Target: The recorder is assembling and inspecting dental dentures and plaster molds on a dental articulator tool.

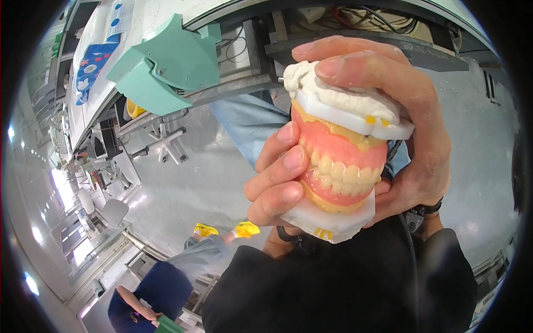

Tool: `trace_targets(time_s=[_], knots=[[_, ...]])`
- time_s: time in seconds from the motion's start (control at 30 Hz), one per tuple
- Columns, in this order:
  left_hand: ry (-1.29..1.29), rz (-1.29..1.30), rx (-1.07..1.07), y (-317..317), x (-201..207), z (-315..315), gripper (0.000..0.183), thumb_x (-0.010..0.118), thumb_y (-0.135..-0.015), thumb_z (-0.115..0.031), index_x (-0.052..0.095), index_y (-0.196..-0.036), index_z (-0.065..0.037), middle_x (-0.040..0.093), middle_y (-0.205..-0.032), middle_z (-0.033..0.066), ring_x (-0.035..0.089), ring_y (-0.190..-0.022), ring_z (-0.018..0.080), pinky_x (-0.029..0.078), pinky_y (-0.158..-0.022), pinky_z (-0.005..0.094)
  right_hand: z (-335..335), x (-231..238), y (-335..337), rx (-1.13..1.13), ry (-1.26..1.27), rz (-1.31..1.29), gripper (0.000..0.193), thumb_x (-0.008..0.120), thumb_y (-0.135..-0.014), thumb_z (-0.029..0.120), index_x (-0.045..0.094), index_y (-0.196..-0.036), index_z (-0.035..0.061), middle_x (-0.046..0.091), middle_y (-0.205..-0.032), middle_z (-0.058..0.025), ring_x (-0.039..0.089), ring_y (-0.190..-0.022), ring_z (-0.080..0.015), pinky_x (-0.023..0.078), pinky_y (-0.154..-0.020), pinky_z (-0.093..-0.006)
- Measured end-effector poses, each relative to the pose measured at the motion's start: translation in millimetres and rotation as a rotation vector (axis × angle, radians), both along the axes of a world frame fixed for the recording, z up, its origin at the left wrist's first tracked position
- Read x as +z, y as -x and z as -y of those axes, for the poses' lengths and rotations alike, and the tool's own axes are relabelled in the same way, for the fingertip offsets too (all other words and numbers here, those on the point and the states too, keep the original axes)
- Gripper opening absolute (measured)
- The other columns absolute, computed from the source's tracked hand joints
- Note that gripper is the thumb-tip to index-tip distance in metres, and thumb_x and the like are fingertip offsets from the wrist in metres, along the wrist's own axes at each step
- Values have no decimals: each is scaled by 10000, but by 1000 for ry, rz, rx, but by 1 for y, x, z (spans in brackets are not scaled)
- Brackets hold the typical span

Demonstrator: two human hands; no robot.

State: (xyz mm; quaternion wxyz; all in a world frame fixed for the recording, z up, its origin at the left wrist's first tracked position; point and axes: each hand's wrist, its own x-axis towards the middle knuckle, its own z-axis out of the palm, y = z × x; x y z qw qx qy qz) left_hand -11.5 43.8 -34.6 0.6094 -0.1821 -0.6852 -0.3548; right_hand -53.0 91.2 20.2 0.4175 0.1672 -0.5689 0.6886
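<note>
Close in front of me is a dental model [343, 173], tilted, with upper and lower dentures of cream teeth in pink gums meeting each other. White plaster bases with yellow marks cap it above and below. My right hand [408, 105] is closed around its right side, fingers bent over the upper plaster base [355, 100]. On the other side my left hand [277, 172] grips the model, with several fingertips pressed along the gum and the lower base [333, 219]. The left thumb and palm are hidden behind it.
A mint-green plastic guard [172, 61] juts from the bench [233, 16] edge at upper left. Beside it lies a blue patterned packet [91, 69]. Cables [388, 22] fill an under-bench space. A wheeled chair base [166, 143] stands on the floor. At lower left sits another person [152, 288] wearing yellow shoes.
</note>
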Motion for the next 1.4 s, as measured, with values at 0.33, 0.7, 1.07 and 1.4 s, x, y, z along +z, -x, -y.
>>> trace_targets(time_s=[0.33, 0.7, 1.07, 1.4], knots=[[-10, 123, -45, -13, -8, 8, 852, 923, -618, -377, 417, -1240, -91, 446, -1154, 31, 562, -1077, 244, 560, -900, 339, -35, -2, 6, 204, -227, -40, 389, 686, -736, 141, 572, -1014, -106, 615, -965, -202, 672, -817, -314, 524, -605, -300], [-58, 281, -72, -20, -4, 0, 868, 929, -607, -381, 390, -1239, -128, 446, -1173, 21, 546, -1112, 244, 544, -918, 340, -64, 3, 8, 512, -502, 78, 571, 751, -812, 294, 518, -1152, -103, 578, -1132, -244, 649, -978, -307, 544, -778, -346], [-133, 337, -77, -19, 8, -9, 865, 926, -616, -369, 386, -1245, -123, 456, -1178, 25, 549, -1120, 259, 523, -969, 361, -69, -1, 18, 617, -496, -14, 682, 804, -763, 324, 496, -1194, -106, 565, -1158, -238, 634, -1028, -330, 541, -800, -361], [-185, 365, -63, -20, 12, -13, 862, 923, -624, -358, 381, -1250, -118, 465, -1183, 29, 551, -1126, 272, 504, -1016, 381, -77, 2, 17, 698, -530, 57, 754, 833, -714, 325, 482, -1227, -101, 549, -1194, -242, 613, -1087, -334, 518, -859, -376]])
